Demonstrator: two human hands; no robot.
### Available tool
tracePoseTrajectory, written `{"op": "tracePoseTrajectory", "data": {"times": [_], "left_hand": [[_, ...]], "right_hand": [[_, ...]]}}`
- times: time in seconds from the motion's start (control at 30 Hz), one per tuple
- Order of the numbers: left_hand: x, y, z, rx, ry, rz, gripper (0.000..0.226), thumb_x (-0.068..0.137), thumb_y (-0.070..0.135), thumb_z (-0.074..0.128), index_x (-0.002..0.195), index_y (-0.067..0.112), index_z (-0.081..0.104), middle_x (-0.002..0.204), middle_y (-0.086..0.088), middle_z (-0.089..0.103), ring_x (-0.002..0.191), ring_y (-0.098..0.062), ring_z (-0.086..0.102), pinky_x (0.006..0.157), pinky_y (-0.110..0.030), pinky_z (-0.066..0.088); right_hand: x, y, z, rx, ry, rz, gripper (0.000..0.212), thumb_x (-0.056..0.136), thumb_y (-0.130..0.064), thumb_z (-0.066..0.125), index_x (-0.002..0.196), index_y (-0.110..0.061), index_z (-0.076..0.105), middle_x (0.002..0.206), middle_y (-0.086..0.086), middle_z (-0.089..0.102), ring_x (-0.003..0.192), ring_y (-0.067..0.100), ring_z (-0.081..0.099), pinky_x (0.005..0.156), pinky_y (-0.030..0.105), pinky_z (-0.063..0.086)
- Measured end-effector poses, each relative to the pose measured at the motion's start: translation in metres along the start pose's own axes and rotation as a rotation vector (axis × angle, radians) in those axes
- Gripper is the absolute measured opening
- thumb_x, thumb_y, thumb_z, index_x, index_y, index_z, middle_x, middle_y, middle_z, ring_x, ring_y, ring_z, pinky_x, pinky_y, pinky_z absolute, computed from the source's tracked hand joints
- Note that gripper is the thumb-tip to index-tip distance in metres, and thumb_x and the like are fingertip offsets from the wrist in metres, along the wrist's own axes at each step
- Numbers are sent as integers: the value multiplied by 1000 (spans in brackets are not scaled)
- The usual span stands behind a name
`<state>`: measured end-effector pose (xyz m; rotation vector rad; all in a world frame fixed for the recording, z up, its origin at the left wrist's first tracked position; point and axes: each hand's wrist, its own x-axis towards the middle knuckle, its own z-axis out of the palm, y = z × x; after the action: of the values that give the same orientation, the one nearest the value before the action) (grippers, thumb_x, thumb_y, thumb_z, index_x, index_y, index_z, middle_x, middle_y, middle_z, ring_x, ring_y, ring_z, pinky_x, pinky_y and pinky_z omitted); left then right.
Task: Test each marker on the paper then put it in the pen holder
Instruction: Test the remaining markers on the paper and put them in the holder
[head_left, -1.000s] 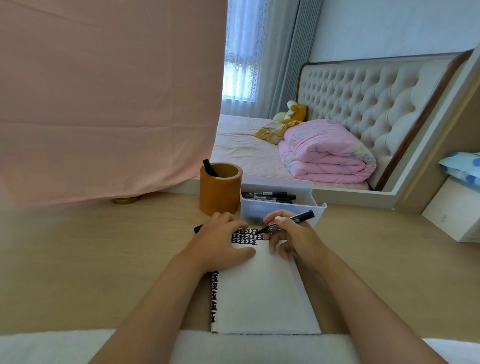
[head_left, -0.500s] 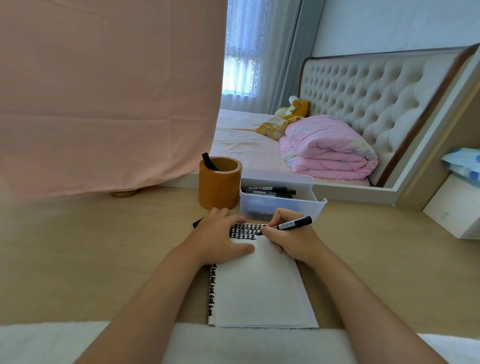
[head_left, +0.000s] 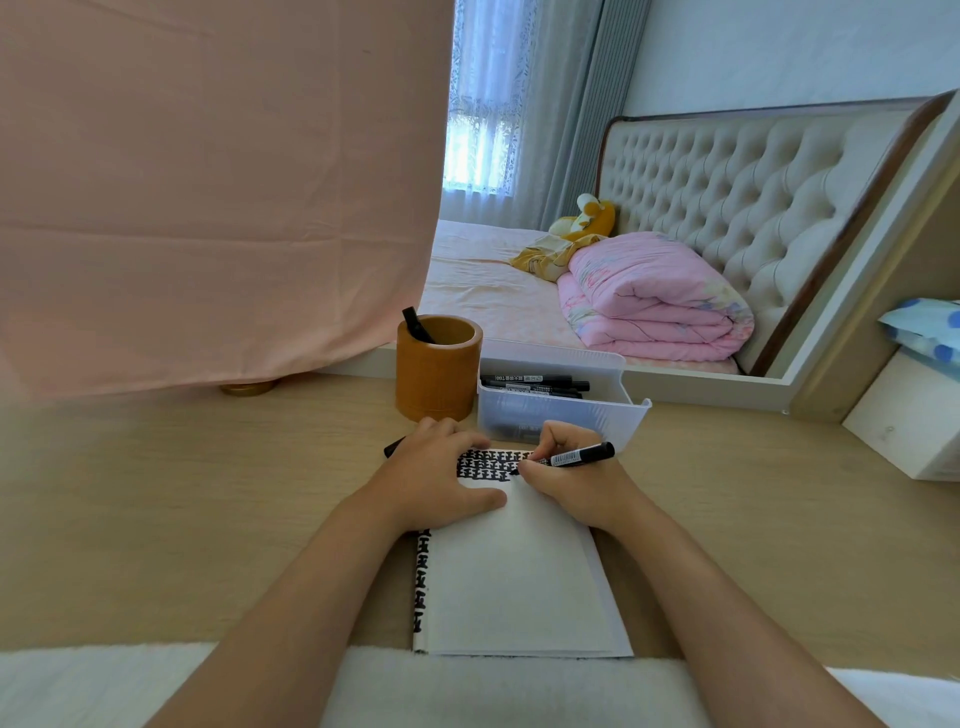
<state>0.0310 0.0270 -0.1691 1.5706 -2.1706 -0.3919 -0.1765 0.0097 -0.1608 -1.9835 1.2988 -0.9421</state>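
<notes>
a pink cloth (head_left: 208, 182) hangs across the view from nine to twelve o'clock, and its lower edge ends just above the far side of the wooden desk (head_left: 156, 519). from one to three o'clock lies a bed (head_left: 483, 291) with a tufted headboard (head_left: 727, 171), and a folded pink quilt (head_left: 654, 301) sits on it.

the paper (head_left: 519, 582) lies on the desk straight before me, running from the centre down to six o'clock. rows of black marks (head_left: 488, 464) fill its far edge and a column of them runs down its left margin. the rest of the sheet is white.

at twelve o'clock from the paper stands a clear bin (head_left: 561, 415) with several black markers (head_left: 530, 382) lying flat inside. just beside it, at eleven o'clock, stands the round brown pen holder (head_left: 439, 374), upright, with one black marker (head_left: 415, 325) leaning in it.

my left hand (head_left: 441, 478) lies palm down on the paper's top left corner with fingers spread and loose, pressing the sheet and gripping nothing that i can see. a black end (head_left: 393, 448) pokes out from under it at nine o'clock, and i cannot tell what it is.

my right hand (head_left: 566, 478) rests on the top right corner of the paper, fingers curled tight round the marker (head_left: 576, 456). its tip touches the paper at the right end of the marks, and its barrel points to three o'clock.
</notes>
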Motion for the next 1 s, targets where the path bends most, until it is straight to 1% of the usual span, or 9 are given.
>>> {"op": "tracePoseTrajectory", "data": {"times": [0.07,0.17,0.3,0.43,0.63,0.7,0.8,0.87,1.0], "left_hand": [[0,0,0,2,0,0,69,78,64,65,139,41,44,131,12,46,121,-7,32,98,-30,33],[-1,1,0,-3,1,-1,69,78,64,65,139,42,44,132,12,45,122,-7,32,99,-30,33],[0,1,-1,-3,-1,-3,70,78,64,66,140,40,44,132,12,45,122,-7,32,99,-30,33],[-1,1,-1,0,-3,-3,70,78,64,66,141,40,44,134,12,45,123,-7,32,100,-30,33],[-1,2,-2,4,-1,0,69,79,64,65,140,41,43,134,12,45,122,-7,32,101,-31,34],[-2,2,-1,2,-1,-1,69,79,63,65,141,40,43,133,12,45,122,-7,32,101,-30,33],[-1,2,-1,5,2,-1,69,79,64,65,140,41,43,133,12,45,122,-7,32,99,-29,33],[-1,3,-1,8,0,-4,69,79,64,65,140,41,43,134,12,45,122,-7,32,99,-29,32],[-2,2,-1,9,2,-1,69,79,64,65,140,41,44,135,11,45,124,-8,32,100,-29,32]], "right_hand": [[0,1,0,-11,17,-5,26,79,-12,72,63,-19,53,65,-3,62,57,3,49,51,20,39],[0,2,0,-1,29,-12,27,80,-12,72,63,-19,53,63,-4,59,57,2,48,51,17,38],[-1,1,0,0,15,-25,26,81,-12,73,63,-18,55,64,-3,62,57,3,50,51,17,40],[-2,0,-2,14,-19,-28,26,81,-10,73,63,-18,56,63,-6,63,58,3,52,51,17,42],[-1,0,0,13,-3,-10,30,80,-9,72,61,-21,52,59,-10,58,55,2,48,51,18,39],[-1,1,0,12,5,-10,29,80,-9,72,62,-20,52,60,-8,57,56,3,47,51,19,39],[-2,0,-1,28,7,-12,25,82,-11,73,65,-17,55,65,-3,62,58,4,50,52,19,41],[-3,-1,-2,28,-19,-17,23,83,-12,73,67,-17,57,67,-3,65,60,3,54,52,18,43],[-4,-3,-3,26,-52,-26,22,81,-10,73,66,-15,58,68,-5,65,61,2,55,54,17,44]]}}
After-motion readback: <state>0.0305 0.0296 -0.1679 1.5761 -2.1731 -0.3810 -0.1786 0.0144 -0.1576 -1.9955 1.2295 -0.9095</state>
